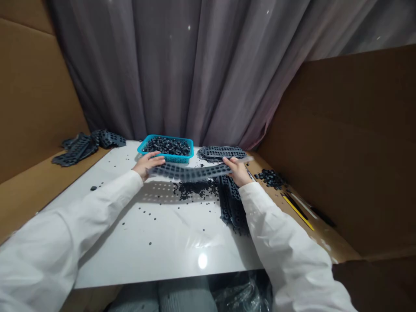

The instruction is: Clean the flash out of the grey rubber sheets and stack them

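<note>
Between both hands hangs a dark grey strip with rows of holes (190,173), sagging slightly in the middle and blurred by motion. My left hand (147,165) grips its left end and my right hand (238,172) its right end, above the white table (175,251). Below the strip, small black discs (195,190) lie in a loose heap, with others scattered about. More perforated dark strips (230,201) lie beneath and beside my right wrist. A stack of similar strips (224,152) rests just behind that hand. Behind my left hand stands a blue basket (177,157) filled with small dark pieces.
Cardboard walls (354,143) rise on both sides, and a grey curtain (165,65) hangs at the back. Perforated strips (79,149) are bunched at the far left. On the right cardboard lie dark pieces (271,177) and a yellow pen-like tool (297,211).
</note>
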Demonstrator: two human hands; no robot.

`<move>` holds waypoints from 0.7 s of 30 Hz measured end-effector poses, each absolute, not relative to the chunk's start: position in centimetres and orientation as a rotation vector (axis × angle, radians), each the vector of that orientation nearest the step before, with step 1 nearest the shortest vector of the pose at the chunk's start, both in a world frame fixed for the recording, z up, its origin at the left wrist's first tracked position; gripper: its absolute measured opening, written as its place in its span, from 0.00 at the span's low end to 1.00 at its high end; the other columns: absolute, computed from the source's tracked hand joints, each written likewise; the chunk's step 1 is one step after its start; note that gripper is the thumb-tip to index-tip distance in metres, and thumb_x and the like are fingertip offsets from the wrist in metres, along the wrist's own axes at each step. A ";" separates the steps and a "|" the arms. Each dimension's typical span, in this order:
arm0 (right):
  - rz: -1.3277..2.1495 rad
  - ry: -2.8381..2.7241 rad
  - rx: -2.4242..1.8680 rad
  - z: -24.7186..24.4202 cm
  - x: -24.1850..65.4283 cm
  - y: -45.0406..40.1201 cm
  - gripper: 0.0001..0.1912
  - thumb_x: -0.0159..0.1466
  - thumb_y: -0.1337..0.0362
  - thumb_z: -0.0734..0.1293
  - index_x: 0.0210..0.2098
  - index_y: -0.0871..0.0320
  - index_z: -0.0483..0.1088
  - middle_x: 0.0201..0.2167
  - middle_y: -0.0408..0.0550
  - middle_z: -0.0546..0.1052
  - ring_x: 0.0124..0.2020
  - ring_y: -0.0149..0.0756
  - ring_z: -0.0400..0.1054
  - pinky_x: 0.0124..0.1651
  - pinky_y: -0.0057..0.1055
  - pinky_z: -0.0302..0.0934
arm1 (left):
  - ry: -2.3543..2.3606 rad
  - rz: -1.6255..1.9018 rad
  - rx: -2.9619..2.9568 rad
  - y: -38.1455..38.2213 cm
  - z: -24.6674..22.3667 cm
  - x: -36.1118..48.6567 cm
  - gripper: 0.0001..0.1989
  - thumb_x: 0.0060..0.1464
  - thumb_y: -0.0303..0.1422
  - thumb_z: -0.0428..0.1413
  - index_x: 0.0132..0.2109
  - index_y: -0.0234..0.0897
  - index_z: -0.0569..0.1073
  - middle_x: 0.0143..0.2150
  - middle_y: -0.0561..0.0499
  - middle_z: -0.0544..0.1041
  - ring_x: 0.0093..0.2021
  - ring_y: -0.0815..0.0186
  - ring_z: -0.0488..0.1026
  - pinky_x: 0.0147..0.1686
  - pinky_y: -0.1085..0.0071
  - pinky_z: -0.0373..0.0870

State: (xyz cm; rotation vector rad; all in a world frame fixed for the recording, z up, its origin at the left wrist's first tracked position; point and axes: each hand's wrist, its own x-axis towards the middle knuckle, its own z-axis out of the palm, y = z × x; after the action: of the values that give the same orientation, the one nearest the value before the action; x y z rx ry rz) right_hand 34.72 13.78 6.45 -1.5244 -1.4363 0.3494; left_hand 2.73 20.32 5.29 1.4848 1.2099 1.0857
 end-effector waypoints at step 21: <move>-0.317 -1.712 -1.794 20.3 46.6 10.0 0.21 0.50 0.53 0.71 0.20 0.55 0.55 0.15 0.38 0.60 0.20 0.29 0.51 0.27 0.30 0.47 | 0.790 0.639 1.660 12.6 7.4 15.3 0.09 0.56 0.30 0.57 0.44 0.32 0.70 0.43 0.48 0.74 0.31 0.70 0.73 0.29 0.72 0.73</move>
State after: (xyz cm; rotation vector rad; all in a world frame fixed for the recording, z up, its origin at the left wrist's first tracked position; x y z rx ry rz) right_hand 46.56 9.98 20.25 -1.7940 -1.7124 -0.3168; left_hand 15.33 12.57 7.41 1.6601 0.7902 0.6393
